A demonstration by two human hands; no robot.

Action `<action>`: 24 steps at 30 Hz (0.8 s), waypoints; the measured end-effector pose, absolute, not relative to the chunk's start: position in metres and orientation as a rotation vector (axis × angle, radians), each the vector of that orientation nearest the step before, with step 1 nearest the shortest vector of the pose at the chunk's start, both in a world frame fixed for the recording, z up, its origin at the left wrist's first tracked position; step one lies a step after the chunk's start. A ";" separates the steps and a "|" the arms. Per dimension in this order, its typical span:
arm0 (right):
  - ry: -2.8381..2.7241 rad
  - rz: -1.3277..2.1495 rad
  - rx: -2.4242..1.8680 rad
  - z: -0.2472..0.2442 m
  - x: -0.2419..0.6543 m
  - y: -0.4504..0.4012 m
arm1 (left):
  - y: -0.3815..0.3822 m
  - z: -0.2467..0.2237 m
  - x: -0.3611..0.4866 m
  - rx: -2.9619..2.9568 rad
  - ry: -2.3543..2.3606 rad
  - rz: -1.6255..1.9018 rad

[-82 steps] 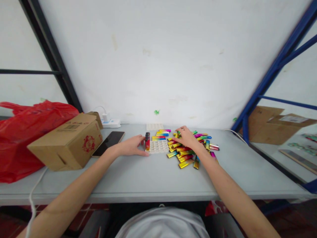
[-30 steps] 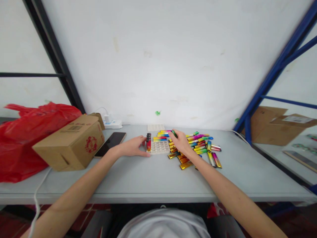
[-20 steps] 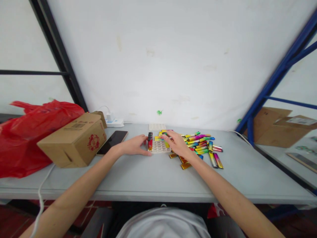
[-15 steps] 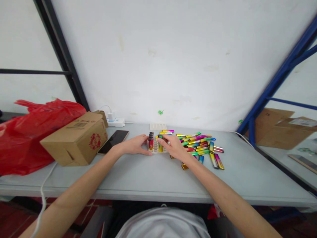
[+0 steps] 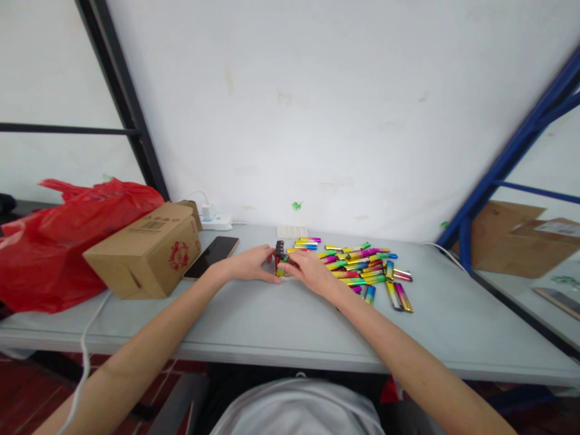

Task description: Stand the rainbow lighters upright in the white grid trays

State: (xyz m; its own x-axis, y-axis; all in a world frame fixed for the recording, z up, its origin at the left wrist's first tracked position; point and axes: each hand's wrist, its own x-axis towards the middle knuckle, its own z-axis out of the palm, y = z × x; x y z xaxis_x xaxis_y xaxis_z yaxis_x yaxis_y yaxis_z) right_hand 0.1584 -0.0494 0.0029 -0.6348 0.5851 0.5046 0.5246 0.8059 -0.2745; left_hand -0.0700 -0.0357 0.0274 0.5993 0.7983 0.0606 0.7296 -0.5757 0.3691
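Several upright lighters with black tops [image 5: 280,249] stand in a row in a pale tray, mostly hidden behind my hands. My left hand [image 5: 255,264] lies at the tray's left side, thumb and fingers apart around its corner. Over the tray, my right hand [image 5: 307,267] has its thumb and fingers pinched on a yellow-green lighter [image 5: 284,264], close to the standing row. To the right lies a loose pile of shiny multicoloured lighters [image 5: 357,264], and two or three more lie behind my right hand.
At the back by the wall is a second pale tray [image 5: 292,232]. On the left are a phone [image 5: 212,257], a cardboard box [image 5: 147,251], a red plastic bag [image 5: 72,241] and a white power strip [image 5: 216,222]. A blue metal frame [image 5: 498,160] rises at the right.
My right hand has moved left with the lighter, closer to the upright row. My left hand keeps its place at the tray. The view has shifted slightly.
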 end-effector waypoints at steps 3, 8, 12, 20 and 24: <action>-2.486 0.007 -0.841 0.003 0.156 -0.055 | -0.037 0.028 -0.070 2.538 1.233 0.317; -2.493 -0.093 -0.851 0.008 0.161 -0.059 | -0.036 0.027 -0.071 2.523 1.247 0.338; -2.362 -0.184 -1.028 0.015 0.190 -0.040 | -0.035 0.027 -0.072 2.486 1.271 0.331; -2.235 -0.192 -1.751 0.005 0.278 -0.002 | -0.038 0.030 -0.071 2.491 1.285 0.298; -2.237 -0.135 -1.864 0.003 0.290 0.003 | -0.039 0.031 -0.071 2.478 1.288 0.287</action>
State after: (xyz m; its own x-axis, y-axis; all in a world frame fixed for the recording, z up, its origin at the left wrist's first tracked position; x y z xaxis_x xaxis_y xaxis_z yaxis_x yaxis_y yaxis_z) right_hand 0.2900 0.0035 0.0025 -0.1674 0.9585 0.2307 0.9793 0.1887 -0.0737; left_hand -0.0707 -0.0386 0.0311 0.5704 0.8210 0.0255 0.7540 -0.5356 0.3804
